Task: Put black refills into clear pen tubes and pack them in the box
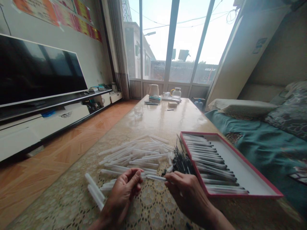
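I hold 1 clear pen barrel (153, 176) level between my 2 hands, just above the lace cloth at the near end of the table (165, 119). My left hand (123, 191) has its fingers curled around the barrel's left end, thumb pressed on top, so it is closed on the tube. My right hand (189, 191) pinches the other end with thumb and forefinger, the remaining fingers loosely bent; whether it also grips a thin dark refill there I cannot tell, since the tip is too small and partly hidden. Just beyond the barrel lies a loose heap of clear barrels (139, 153), most pointing roughly left to right and overlapping. 2 white tubes (94, 191) lie apart from the heap, near my left wrist. Directly above my right fingers sits a bundle of black refills (182, 159), touching the edge of a red-rimmed tray (251, 172). The tray's left half holds finished pens (211, 163) in a row, side by side; its right half shows bare white. At the far end of the table stand a drinking glass (138, 111), a kettle (153, 90) and a glass jar (177, 92). A television (35, 72) fills the wall on my left, and a teal sofa cover (263, 147) lies to my right.
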`<state>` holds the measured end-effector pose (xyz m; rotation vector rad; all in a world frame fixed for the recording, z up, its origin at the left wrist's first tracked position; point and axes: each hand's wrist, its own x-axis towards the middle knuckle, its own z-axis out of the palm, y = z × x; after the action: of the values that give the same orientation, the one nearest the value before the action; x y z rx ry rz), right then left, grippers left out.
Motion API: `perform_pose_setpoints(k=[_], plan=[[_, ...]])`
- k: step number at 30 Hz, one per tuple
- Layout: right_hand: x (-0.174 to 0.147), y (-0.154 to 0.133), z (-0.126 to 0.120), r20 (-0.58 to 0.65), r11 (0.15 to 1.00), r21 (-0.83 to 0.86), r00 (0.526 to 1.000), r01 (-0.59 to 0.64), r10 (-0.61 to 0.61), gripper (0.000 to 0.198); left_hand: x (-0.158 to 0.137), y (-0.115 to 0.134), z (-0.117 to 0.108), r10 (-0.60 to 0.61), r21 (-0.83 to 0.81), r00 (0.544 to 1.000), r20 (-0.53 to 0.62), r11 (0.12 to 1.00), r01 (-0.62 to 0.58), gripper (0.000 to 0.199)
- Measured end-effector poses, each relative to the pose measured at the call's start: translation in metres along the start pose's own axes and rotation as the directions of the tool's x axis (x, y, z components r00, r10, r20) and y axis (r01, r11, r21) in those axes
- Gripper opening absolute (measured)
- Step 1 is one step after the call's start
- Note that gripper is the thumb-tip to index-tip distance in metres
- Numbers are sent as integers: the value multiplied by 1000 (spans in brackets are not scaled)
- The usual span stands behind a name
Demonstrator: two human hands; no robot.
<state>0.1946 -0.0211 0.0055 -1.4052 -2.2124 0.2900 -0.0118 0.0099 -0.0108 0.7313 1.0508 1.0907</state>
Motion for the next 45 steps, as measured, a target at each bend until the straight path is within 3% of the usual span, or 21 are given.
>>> perform_pose_setpoints(k=[11, 18, 25, 30, 37, 42, 45], plan=[[0, 0, 3, 37, 988, -153, 999, -7, 12, 21, -1, 0, 5, 21, 87, 998, 58, 996, -26, 24], [1, 1, 6, 44, 962, -247, 993, 117, -109, 11, -4, -1, 10, 39, 138, 995, 93, 989, -52, 29], [2, -2, 6, 46, 910, -378, 985, 172, -167, 6, 1, -7, 4, -21, 98, 970, 240, 995, -3, 29], [0, 0, 6, 68, 935, -318, 987, 161, -147, 12, 2, -9, 3, 23, 109, 955, 297, 992, -58, 25], [0, 2, -3, 189, 998, -46, 980, -48, 56, 27, -7, -12, 8, 100, 150, 942, 321, 977, -154, 22], [-2, 9, -8, 270, 987, 136, 962, -91, 52, 31, -12, -17, 7, 155, 168, 922, 356, 959, -226, 18], [-2, 9, -8, 273, 988, 127, 961, -92, 55, 29, -11, -19, 9, 168, 152, 913, 371, 959, -238, 18]])
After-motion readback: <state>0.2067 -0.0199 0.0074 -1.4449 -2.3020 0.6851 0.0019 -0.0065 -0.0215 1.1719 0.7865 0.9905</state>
